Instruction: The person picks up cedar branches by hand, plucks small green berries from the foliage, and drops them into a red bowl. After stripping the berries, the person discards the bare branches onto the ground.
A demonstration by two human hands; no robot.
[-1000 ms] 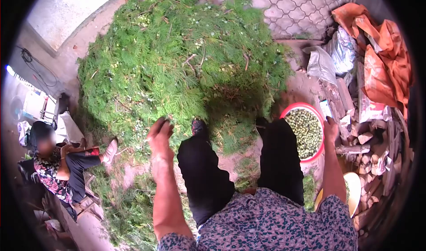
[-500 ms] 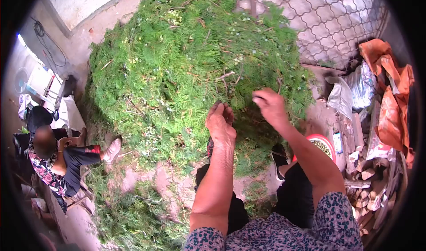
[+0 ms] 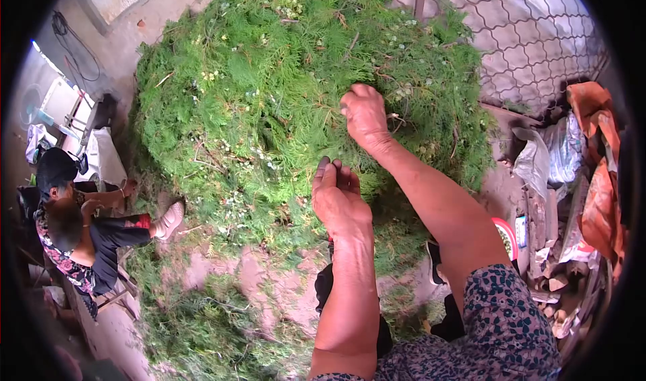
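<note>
A big heap of feathery evergreen branches [image 3: 249,105] with small pale green cones fills the ground before me. My right hand [image 3: 365,117] reaches over the heap's middle, fingers closed against the foliage; whatever they grip is hidden. Lower and nearer to me, my left hand [image 3: 342,199] hovers palm up with its fingers curled in. Its fingertips look dark, and what lies inside the curl cannot be made out. Partly behind my right arm is a red-rimmed bowl [image 3: 506,238] holding small green pieces.
On the left a person [image 3: 74,229] sits on a low wooden stool. Loose clippings [image 3: 202,320] lie at the lower left. Along the right are firewood [image 3: 562,314], an orange sack [image 3: 599,192] and plastic bags [image 3: 558,149]. A wire mesh panel [image 3: 518,38] stands behind the heap.
My right hand has moved left and farther out, from above the heap's right side to its foliage. The left hand stays nearly in place. The view has shifted slightly.
</note>
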